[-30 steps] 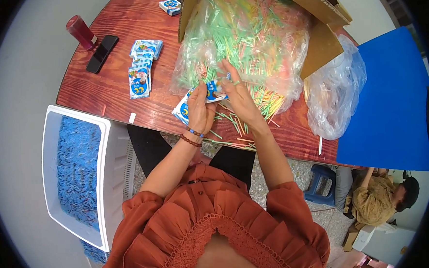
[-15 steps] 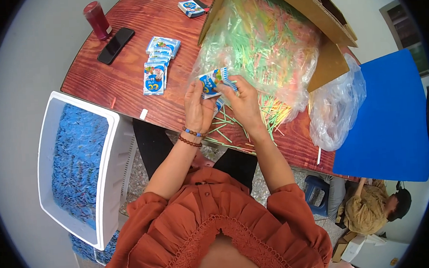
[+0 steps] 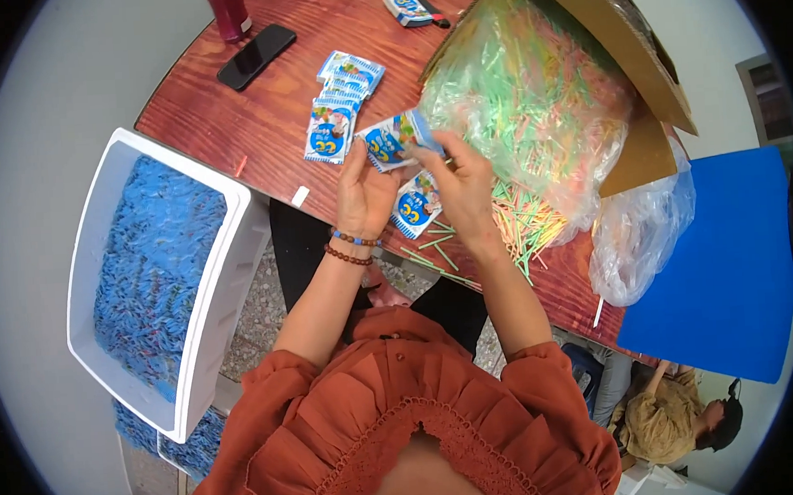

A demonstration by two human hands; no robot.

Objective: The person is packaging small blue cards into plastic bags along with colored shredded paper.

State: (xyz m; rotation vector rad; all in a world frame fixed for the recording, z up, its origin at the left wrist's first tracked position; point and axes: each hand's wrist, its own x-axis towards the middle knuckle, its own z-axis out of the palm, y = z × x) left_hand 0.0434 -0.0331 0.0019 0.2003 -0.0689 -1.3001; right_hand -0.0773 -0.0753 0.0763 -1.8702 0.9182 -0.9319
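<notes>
A small blue-and-white printed packet (image 3: 393,142) is held above the table between my two hands. My left hand (image 3: 363,195), with beaded bracelets at its wrist, has its fingers at the packet's left end. My right hand (image 3: 463,188) pinches the opposite end, where motion blurs the fingertips slightly. Between my hands and closer to me, a similar packet (image 3: 418,205) lies on the table, partly covered by my right hand. Just beyond my left hand, several overlapping packets (image 3: 329,131) form a short row.
A cardboard box (image 3: 647,149) lies open on its side, a clear bag (image 3: 497,108) of thin pastel sticks spilling out. A phone (image 3: 257,57) and red bottle (image 3: 228,14) stand far left. A white bin (image 3: 214,315) of blue pieces is at left. Another person (image 3: 665,417) sits lower right.
The whole view has shifted, with the tabletop lower and more to the right. The held packet has moved toward the row, and the packet beneath my hands shows more fully.
</notes>
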